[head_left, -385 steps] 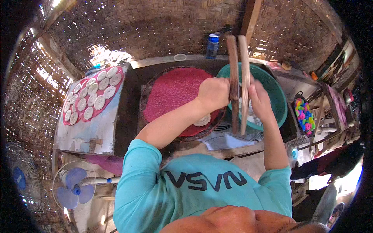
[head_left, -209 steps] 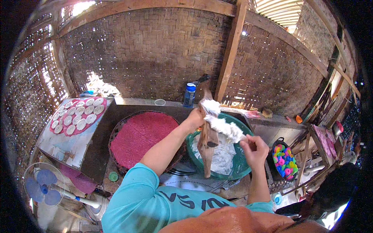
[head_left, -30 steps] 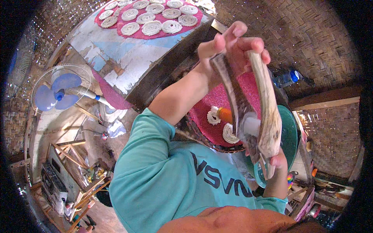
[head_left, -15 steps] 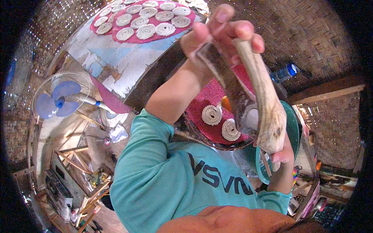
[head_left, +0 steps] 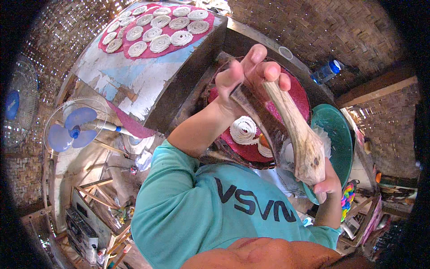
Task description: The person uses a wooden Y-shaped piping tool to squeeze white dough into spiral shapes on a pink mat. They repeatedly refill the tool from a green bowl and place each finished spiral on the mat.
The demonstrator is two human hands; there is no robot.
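My left hand point(head_left: 251, 78) has its fingers curled over the upper ends of a wooden press made of a dark bar and a pale bar point(head_left: 295, 130). My right hand point(head_left: 326, 179) grips the press at its lower end. A white cylinder point(head_left: 287, 152) sits between the bars, with an orange piece point(head_left: 264, 141) pointing down over a round red mat point(head_left: 299, 99). A white piped spiral point(head_left: 242, 129) lies on that mat, and another is partly hidden behind the orange piece and the bars. A green basin point(head_left: 336, 134) with white material stands to the right, partly behind the press.
Many white spirals on red mats point(head_left: 160, 43) cover part of a worn board at upper left. A blue fan point(head_left: 74, 130) stands at left. A blue bottle point(head_left: 325, 71) is by the woven wall, and a pile of colourful items point(head_left: 347, 201) lies at right.
Since half a second ago my hands and the press have shifted down in the picture, along with the surroundings. Earlier, white material lay on the press; the mat later shows more spirals.
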